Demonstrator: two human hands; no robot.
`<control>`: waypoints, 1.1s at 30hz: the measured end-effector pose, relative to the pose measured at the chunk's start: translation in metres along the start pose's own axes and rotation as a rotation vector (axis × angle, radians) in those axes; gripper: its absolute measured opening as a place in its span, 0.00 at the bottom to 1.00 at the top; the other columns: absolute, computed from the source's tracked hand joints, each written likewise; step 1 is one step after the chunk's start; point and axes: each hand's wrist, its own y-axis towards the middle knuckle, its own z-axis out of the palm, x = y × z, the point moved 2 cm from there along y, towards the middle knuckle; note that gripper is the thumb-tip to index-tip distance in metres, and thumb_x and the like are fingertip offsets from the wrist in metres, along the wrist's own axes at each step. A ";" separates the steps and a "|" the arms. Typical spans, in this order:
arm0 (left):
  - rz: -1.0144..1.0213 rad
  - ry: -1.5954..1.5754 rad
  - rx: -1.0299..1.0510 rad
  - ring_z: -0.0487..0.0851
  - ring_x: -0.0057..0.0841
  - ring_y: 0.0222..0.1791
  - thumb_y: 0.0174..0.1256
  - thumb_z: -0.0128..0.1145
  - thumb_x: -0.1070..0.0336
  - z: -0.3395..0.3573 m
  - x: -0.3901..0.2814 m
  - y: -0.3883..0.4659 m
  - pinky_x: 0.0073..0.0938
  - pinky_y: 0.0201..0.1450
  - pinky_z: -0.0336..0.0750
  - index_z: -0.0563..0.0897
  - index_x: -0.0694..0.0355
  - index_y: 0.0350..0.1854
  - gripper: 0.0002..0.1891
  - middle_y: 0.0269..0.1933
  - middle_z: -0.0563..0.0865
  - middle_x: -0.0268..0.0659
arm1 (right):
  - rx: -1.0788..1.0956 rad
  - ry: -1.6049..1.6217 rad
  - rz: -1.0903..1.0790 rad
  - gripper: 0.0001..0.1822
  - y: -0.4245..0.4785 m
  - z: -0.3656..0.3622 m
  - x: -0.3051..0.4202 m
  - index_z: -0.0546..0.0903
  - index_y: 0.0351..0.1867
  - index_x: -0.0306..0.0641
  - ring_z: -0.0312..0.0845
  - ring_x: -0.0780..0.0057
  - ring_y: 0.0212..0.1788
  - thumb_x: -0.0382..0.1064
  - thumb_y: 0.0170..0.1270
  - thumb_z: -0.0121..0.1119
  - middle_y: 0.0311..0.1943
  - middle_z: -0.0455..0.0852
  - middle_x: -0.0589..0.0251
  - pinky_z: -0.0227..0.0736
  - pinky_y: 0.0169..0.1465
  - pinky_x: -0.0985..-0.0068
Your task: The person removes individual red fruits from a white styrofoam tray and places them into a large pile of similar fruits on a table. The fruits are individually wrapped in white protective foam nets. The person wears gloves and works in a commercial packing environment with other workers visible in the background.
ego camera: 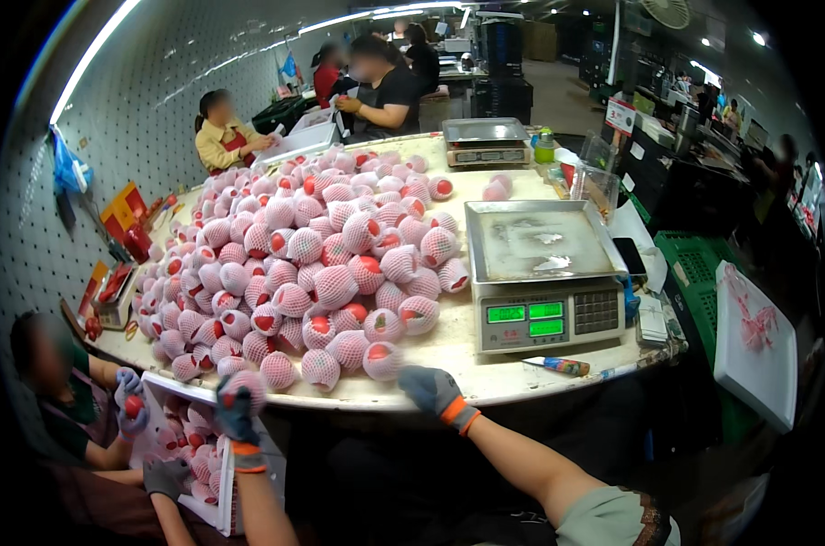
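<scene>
My left hand [237,415], in a dark glove with an orange cuff, grips a red fruit in a pink foam net [254,390] above the edge of a white foam box [269,464]. At the table's near edge is my right hand [431,390], gloved alike, with its fingers bent down. Its fingertips are beside a netted fruit [381,359] at the front of a large heap of netted fruit [317,273]; whether they touch it I cannot tell. More netted fruit [204,467] lies inside the foam box.
A digital scale [545,300] and a knife [561,365] lie right on the white table [467,382]. Left, a co-worker's purple-gloved hands [131,403] hold a red fruit; another person's grey-gloved hand [166,476] reaches into the box. A second scale [487,147] stands farther back.
</scene>
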 end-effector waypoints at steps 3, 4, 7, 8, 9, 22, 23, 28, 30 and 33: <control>-0.138 -0.456 0.186 0.76 0.27 0.47 0.62 0.56 0.52 0.122 -0.062 -0.014 0.29 0.50 0.72 0.73 0.65 0.54 0.24 0.48 0.78 0.38 | -0.014 0.589 0.198 0.16 0.006 0.002 -0.002 0.79 0.44 0.38 0.81 0.68 0.32 0.48 0.66 0.51 0.29 0.84 0.64 0.74 0.37 0.73; -0.254 -0.507 0.217 0.76 0.25 0.44 0.59 0.60 0.54 0.157 -0.090 -0.020 0.25 0.47 0.74 0.72 0.64 0.53 0.25 0.46 0.78 0.36 | 0.065 0.589 0.180 0.24 0.008 -0.005 0.000 0.71 0.57 0.35 0.79 0.74 0.40 0.44 0.63 0.58 0.39 0.81 0.65 0.74 0.44 0.78; -0.266 -0.402 0.285 0.77 0.25 0.44 0.54 0.67 0.57 0.243 -0.135 -0.033 0.26 0.47 0.75 0.70 0.67 0.52 0.28 0.45 0.77 0.37 | -0.034 0.643 -0.236 0.36 0.014 -0.011 0.000 0.59 0.66 0.39 0.74 0.72 0.50 0.41 0.58 0.64 0.51 0.74 0.60 0.72 0.52 0.76; -0.328 -0.470 0.266 0.77 0.27 0.46 0.54 0.67 0.58 0.266 -0.131 -0.045 0.26 0.50 0.74 0.70 0.69 0.53 0.29 0.46 0.78 0.39 | -0.094 0.620 -0.222 0.41 0.014 -0.014 -0.011 0.56 0.66 0.37 0.73 0.70 0.52 0.41 0.55 0.66 0.53 0.72 0.58 0.72 0.53 0.74; -0.238 -0.429 0.225 0.77 0.27 0.47 0.55 0.66 0.59 0.277 -0.134 -0.052 0.25 0.51 0.73 0.71 0.68 0.52 0.27 0.45 0.78 0.38 | -0.152 0.599 -0.213 0.45 0.013 -0.016 -0.021 0.54 0.67 0.36 0.71 0.69 0.54 0.41 0.51 0.69 0.55 0.70 0.56 0.71 0.55 0.73; 0.198 0.056 0.470 0.79 0.40 0.36 0.60 0.56 0.61 0.288 -0.135 -0.056 0.35 0.40 0.72 0.82 0.65 0.36 0.11 0.32 0.82 0.47 | -0.235 0.337 0.023 0.51 -0.005 -0.044 -0.060 0.60 0.62 0.28 0.72 0.65 0.53 0.48 0.37 0.77 0.52 0.73 0.53 0.71 0.55 0.68; 0.185 0.050 0.462 0.79 0.40 0.35 0.60 0.56 0.62 0.286 -0.136 -0.054 0.35 0.40 0.72 0.82 0.65 0.35 0.10 0.32 0.82 0.46 | -0.227 0.275 0.029 0.51 -0.006 -0.045 -0.049 0.60 0.61 0.28 0.72 0.65 0.53 0.48 0.37 0.77 0.52 0.73 0.52 0.71 0.56 0.68; 0.103 0.013 0.406 0.80 0.36 0.29 0.61 0.56 0.65 0.281 -0.125 -0.049 0.31 0.35 0.73 0.82 0.66 0.30 0.09 0.28 0.83 0.43 | -0.091 0.259 0.023 0.51 -0.006 -0.057 -0.013 0.62 0.61 0.28 0.71 0.62 0.55 0.50 0.35 0.77 0.54 0.72 0.48 0.68 0.58 0.67; -0.152 -0.231 0.368 0.78 0.27 0.24 0.64 0.54 0.61 0.279 -0.120 -0.049 0.24 0.27 0.72 0.82 0.66 0.30 0.12 0.26 0.82 0.36 | -0.031 0.267 -0.044 0.48 -0.002 -0.066 -0.006 0.63 0.60 0.29 0.71 0.62 0.55 0.48 0.38 0.75 0.53 0.73 0.49 0.68 0.58 0.68; -0.642 -0.765 0.452 0.77 0.16 0.20 0.68 0.50 0.59 0.282 -0.116 -0.046 0.19 0.19 0.70 0.81 0.61 0.31 0.12 0.23 0.80 0.29 | 0.121 0.711 0.012 0.47 0.007 -0.062 -0.043 0.64 0.60 0.32 0.72 0.75 0.51 0.46 0.39 0.77 0.51 0.74 0.60 0.72 0.53 0.75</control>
